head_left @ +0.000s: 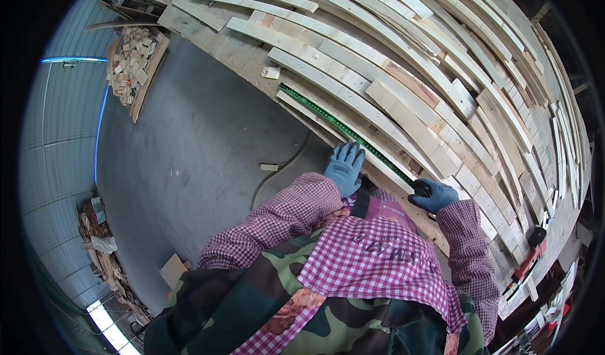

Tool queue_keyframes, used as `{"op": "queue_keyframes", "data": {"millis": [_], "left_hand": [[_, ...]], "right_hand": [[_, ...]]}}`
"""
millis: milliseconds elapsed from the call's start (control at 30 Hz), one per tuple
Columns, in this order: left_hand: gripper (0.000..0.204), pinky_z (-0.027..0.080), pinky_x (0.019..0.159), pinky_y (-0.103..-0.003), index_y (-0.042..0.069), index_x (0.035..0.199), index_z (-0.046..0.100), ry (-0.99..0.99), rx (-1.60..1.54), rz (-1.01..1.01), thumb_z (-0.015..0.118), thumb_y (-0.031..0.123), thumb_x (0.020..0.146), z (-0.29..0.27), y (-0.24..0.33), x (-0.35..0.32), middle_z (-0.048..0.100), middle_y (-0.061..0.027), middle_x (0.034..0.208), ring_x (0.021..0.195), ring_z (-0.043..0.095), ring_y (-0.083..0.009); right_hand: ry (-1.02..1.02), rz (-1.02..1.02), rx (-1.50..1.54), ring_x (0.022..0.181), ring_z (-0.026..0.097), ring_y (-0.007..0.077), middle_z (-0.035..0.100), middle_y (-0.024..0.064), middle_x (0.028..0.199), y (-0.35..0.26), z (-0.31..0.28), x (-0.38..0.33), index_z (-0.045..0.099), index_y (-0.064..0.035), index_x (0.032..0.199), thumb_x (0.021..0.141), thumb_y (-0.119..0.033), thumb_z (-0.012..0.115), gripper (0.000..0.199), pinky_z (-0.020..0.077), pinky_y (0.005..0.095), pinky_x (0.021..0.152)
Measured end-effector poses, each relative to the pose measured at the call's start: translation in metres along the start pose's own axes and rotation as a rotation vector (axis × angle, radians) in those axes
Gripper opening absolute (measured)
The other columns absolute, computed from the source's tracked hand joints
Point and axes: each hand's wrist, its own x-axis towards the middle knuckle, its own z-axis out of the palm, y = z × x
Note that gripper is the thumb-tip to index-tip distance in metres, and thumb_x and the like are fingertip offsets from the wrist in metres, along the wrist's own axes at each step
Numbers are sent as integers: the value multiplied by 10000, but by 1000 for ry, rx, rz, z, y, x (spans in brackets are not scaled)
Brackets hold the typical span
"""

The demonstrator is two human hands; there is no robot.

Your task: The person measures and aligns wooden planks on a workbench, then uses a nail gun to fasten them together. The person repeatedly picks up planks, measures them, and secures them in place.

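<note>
A green tape measure blade [340, 125] lies stretched along a long pale wooden board [386, 167] at the near edge of the wood-covered table. At its right end my right hand [438, 196], in a blue glove with dark fingertips, is closed around the tape measure's dark case, which is mostly hidden. My left hand [345, 166], also gloved in blue, rests on the board's near edge beside the blade. Its fingers are stretched out flat and hold nothing. Checked sleeves cover both forearms.
Many long wooden strips [403, 84] cover the table beyond my hands. A red-and-black tool [531, 257] lies at the right. On the grey floor [195, 122] are a small wood offcut [268, 167] and a cable or hose. A heap of wood pieces [133, 62] stands at the far left.
</note>
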Motion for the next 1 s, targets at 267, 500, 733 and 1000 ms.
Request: {"op": "queue_keyframes", "data": {"millis": [267, 500, 733, 1000], "left_hand": [[856, 142, 1101, -496, 39, 1399, 271, -66, 89, -91, 652, 378, 712, 21, 10, 24, 233, -190, 1457, 1364, 174, -354], [945, 120, 1111, -484, 138, 1471, 72, -288, 298, -195, 648, 388, 765, 11, 16, 30, 73, -164, 1518, 1391, 104, -345], [961, 176, 1103, -488, 273, 1465, -38, -469, 132, -420, 627, 409, 785, 17, 2, 40, 137, -200, 1499, 1353, 220, -380], [974, 274, 1045, -415, 249, 1460, -47, -472, 15, -421, 641, 398, 787, 37, -8, 51, 248, -190, 1417, 1256, 323, -371]], "right_hand": [[207, 37, -21, 985, 605, 292, 581, 145, 1094, 86, 25, -30, 448, -296, 1322, 742, -629, 559, 678, 482, 383, 857], [306, 405, 18, 1040, 570, 324, 486, 147, 1179, 274, 114, -133, 387, -381, 1349, 776, -495, 600, 622, 479, 433, 875], [213, 718, 198, 1097, 542, 335, 430, 160, 1261, 397, 177, -191, 339, -368, 1380, 782, -360, 624, 663, 460, 393, 933], [300, 729, 243, 1123, 525, 351, 402, 146, 1314, 408, 201, -174, 342, -436, 1351, 791, -442, 629, 629, 460, 438, 939]]}}
